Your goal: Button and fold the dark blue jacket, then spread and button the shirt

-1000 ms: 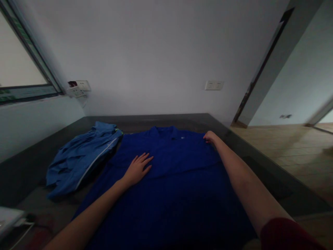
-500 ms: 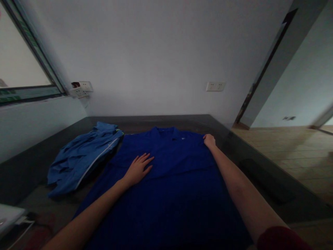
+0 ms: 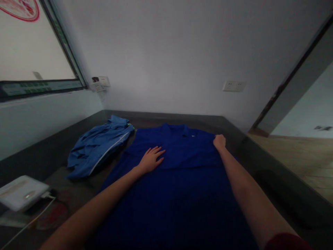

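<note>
The right hand, grip closed, is pinching the blue polo shirt, perhaps risking creases if the flat, open left hand is slipping.

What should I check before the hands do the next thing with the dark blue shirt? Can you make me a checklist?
1. Left hand open and resting on the dark blue shirt: ok.
2. Right hand closed at the shirt's edge, by the shoulder: ok.
3. Collar at the end nearest the wall: ok.
4. Cloth smooth: not ok, a crease crosses the chest.
5. Lighter blue garment apart from the shirt: cannot tell, they're very close.
6. Bottom hem straight: cannot tell, too dark.
</note>
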### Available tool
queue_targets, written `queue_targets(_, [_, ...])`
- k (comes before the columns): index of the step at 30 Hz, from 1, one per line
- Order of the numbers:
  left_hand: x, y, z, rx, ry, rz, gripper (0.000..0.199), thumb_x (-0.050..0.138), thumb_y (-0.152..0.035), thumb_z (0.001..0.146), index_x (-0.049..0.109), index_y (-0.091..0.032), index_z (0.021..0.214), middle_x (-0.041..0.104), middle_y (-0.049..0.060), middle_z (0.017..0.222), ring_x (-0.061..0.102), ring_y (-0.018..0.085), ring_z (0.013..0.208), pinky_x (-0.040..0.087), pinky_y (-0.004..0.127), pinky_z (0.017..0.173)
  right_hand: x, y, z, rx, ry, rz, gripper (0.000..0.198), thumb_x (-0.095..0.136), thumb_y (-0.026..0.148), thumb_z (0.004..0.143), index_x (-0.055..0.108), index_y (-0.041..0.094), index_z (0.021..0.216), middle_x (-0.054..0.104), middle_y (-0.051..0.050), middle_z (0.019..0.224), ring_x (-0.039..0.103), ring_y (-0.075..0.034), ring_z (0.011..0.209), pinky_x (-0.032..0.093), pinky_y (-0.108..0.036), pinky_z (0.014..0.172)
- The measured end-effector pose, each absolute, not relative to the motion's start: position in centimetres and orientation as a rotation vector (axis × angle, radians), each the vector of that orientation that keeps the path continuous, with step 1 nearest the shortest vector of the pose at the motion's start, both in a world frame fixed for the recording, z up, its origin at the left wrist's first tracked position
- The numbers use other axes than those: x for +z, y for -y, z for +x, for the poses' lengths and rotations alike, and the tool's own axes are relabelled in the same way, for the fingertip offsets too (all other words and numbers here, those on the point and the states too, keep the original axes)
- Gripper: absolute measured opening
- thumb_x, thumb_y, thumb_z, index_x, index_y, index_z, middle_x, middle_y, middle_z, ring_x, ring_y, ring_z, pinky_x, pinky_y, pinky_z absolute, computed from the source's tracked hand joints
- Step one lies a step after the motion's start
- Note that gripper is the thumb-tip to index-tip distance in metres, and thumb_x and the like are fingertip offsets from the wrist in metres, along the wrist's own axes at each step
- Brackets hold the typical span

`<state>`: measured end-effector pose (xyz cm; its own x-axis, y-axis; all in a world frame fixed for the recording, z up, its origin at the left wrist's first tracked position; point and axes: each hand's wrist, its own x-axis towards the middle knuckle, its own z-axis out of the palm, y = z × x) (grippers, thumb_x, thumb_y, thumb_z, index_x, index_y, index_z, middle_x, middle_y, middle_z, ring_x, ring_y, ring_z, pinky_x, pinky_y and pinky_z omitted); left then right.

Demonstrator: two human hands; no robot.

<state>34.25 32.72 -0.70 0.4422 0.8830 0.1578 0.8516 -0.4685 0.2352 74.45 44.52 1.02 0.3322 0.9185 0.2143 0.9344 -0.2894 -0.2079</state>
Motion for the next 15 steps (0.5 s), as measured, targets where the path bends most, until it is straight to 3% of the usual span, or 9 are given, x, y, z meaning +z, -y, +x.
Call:
queue_targets(5, [-0.5,-32.6,34.2,0.459,-1.515,2.506,0.048,0.039,-0.046,0.091,0.044,-0.029,0.135,0.038,0.004,0.146,0.027,0.024,0.138,0.018,0.051,0.113,1.4,-43.2,74.6,-0.101,1.663,-2.298,0.042,0.038,0.01,0.084,0.062,0.007,0.118,0.052,-0.023,0.123,0.044,-0.031,0.119,0.037,-0.043,0.094])
queue_targets(9, [0.7,-33.4,33.2,0.683,-1.462,2.341,0.04,0.043,-0.036,0.09,0.053,-0.021,0.126,0.049,0.007,0.138,0.042,0.021,0.129,0.03,0.04,0.11,3.6,-42.3,73.3,-0.194,1.658,-2.205,0.042,0.04,0.015,0.085,0.06,0.012,0.121,0.043,-0.02,0.133,0.036,-0.033,0.123,0.039,-0.044,0.093])
queue_targets(12, [2.7,-34.2,31.0,0.86,-1.516,2.275,0.035,0.044,-0.028,0.088,0.057,-0.017,0.118,0.057,0.007,0.127,0.051,0.018,0.12,0.037,0.032,0.105,6.6,-40.5,69.3,-0.224,1.91,-1.914,0.035,0.044,0.018,0.085,0.065,0.017,0.113,0.053,-0.014,0.123,0.042,-0.028,0.117,0.037,-0.038,0.098])
queue_targets(15, [5.1,-34.2,27.4,0.806,-1.682,2.253,0.035,0.04,-0.026,0.089,0.058,-0.011,0.115,0.062,0.007,0.118,0.055,0.018,0.109,0.04,0.028,0.097,9.5,-37.2,63.0,-0.094,2.259,-1.502,0.03,0.043,0.018,0.088,0.068,0.022,0.104,0.06,-0.007,0.115,0.05,-0.022,0.109,0.036,-0.033,0.099])
